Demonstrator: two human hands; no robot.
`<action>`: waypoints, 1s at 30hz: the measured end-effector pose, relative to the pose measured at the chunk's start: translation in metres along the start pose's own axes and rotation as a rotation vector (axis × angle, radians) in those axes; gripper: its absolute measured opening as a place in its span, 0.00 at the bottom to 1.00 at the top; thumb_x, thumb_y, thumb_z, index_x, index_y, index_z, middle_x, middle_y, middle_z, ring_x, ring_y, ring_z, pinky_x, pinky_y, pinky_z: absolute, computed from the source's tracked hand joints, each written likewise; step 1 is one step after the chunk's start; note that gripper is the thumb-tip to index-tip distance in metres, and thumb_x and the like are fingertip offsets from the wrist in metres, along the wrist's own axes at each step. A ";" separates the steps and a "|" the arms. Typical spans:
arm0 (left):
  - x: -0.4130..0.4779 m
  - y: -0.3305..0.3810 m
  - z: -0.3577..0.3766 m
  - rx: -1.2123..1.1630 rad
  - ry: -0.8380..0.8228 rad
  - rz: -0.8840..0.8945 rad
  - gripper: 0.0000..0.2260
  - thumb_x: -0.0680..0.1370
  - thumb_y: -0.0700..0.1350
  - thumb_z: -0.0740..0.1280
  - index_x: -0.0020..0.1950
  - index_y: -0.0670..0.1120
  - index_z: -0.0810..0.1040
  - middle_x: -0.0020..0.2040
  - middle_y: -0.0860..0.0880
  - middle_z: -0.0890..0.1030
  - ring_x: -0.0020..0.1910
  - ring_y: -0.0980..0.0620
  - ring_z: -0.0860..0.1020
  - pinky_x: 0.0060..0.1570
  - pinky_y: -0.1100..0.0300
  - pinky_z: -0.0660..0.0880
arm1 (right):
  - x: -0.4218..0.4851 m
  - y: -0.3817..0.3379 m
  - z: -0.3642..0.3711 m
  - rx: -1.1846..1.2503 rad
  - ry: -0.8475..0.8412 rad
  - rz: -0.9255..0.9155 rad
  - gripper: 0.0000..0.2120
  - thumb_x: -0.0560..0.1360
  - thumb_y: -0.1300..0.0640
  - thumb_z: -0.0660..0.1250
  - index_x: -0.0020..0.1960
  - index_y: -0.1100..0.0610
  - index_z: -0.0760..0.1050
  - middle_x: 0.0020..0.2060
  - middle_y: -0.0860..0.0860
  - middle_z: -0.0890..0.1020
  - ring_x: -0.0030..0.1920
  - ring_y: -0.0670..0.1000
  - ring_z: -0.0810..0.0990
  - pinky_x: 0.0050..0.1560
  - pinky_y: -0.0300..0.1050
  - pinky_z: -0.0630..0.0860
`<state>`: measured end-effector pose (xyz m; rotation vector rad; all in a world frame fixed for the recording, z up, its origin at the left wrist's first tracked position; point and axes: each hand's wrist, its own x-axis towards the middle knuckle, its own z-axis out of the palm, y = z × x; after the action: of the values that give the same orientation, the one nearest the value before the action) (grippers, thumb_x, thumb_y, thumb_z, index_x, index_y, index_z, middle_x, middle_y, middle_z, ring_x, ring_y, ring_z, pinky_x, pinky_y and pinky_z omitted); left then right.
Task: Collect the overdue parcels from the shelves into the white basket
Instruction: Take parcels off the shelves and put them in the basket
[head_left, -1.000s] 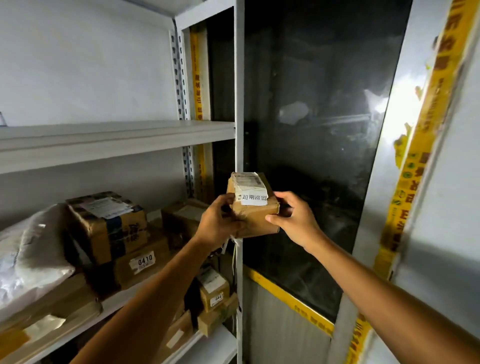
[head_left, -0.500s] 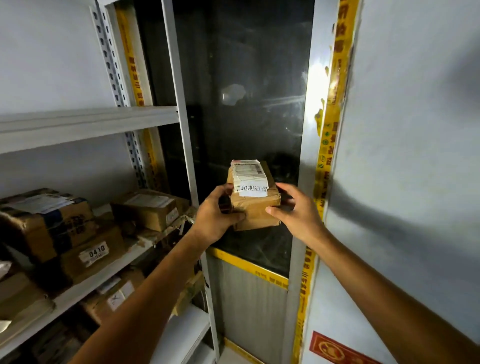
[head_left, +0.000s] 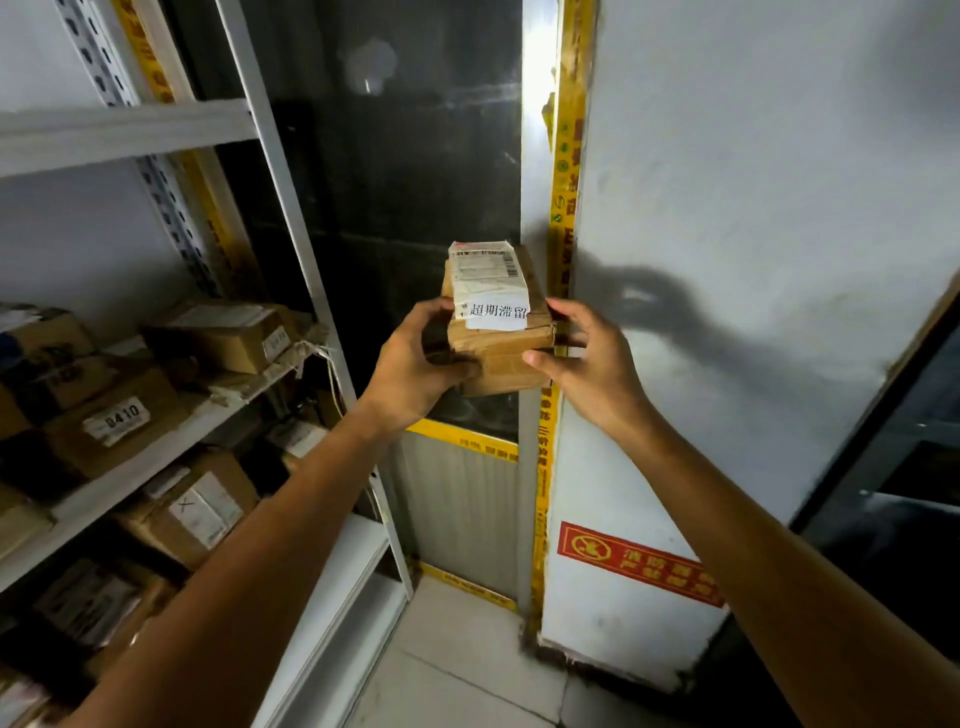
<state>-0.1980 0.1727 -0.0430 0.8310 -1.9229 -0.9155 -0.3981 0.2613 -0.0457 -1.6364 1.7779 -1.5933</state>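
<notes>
Your left hand (head_left: 415, 364) at 9 o'clock and right hand (head_left: 587, 364) at 3 clasp the parcel (head_left: 498, 358), both curled round its sides, label (head_left: 491, 291) upward, likely for checking.

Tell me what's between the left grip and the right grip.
The small brown parcel with a white label on top. The left grip holds its left side, the right grip pinches its right. Nothing else lies between them. Seen in the head view.

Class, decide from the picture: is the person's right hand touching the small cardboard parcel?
Touching. The head view shows the right hand with its thumb pressed on the front of the parcel and its fingers curled round the right edge.
</notes>
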 end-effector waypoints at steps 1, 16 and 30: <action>-0.004 0.000 0.004 0.000 -0.006 0.000 0.33 0.66 0.41 0.79 0.68 0.50 0.71 0.64 0.52 0.78 0.65 0.50 0.76 0.65 0.45 0.75 | -0.007 0.001 -0.003 0.003 0.008 0.004 0.31 0.70 0.57 0.77 0.70 0.51 0.70 0.64 0.49 0.77 0.60 0.49 0.76 0.57 0.45 0.78; -0.017 -0.006 0.058 -0.195 -0.302 0.041 0.31 0.69 0.34 0.78 0.64 0.58 0.73 0.64 0.55 0.77 0.63 0.51 0.76 0.57 0.51 0.80 | -0.092 -0.006 -0.028 -0.012 0.252 0.152 0.23 0.72 0.57 0.75 0.65 0.50 0.73 0.58 0.39 0.78 0.52 0.40 0.79 0.46 0.30 0.78; -0.029 0.020 0.139 -0.278 -0.682 0.233 0.31 0.72 0.41 0.77 0.71 0.52 0.69 0.66 0.59 0.74 0.56 0.64 0.75 0.48 0.77 0.73 | -0.177 -0.006 -0.063 -0.138 0.635 0.334 0.22 0.71 0.65 0.74 0.61 0.51 0.72 0.54 0.45 0.82 0.54 0.43 0.82 0.50 0.44 0.83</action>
<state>-0.3113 0.2461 -0.0921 0.1161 -2.3151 -1.3973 -0.3830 0.4407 -0.0990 -0.8390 2.3464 -1.9872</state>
